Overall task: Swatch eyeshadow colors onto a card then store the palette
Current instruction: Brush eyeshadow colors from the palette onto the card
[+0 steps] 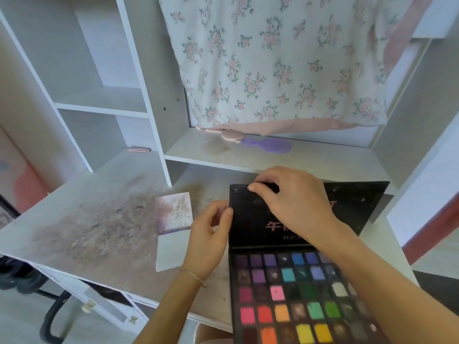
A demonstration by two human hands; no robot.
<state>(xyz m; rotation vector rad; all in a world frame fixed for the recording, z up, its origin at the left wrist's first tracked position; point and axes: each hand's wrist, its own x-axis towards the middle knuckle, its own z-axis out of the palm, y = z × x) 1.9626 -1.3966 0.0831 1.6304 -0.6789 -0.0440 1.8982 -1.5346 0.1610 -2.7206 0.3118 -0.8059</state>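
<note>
palette (298,289) open on desk | left hand (211,234) grip pinches lid's left edge | right hand (293,202) grip curled over lid top

Open room to the left of the surface (82,234); the right side is crowded.

The open eyeshadow palette (298,289) fills the near right of the surface, its raised lid (347,207) standing as a wall before the low shelf (310,157), with both the left hand (211,234) and right hand (290,204) at the lid's left edge and top. Just left of the palette lies the card (173,232), touching nothing else. Beyond it the stained left stretch is bare to the edge. The shelf's slot is narrowed by a hanging floral cloth (273,60), a purple brush (270,145) and a pink item (223,134). Upright shelf dividers (159,135) block sideways passage at the back.
</note>
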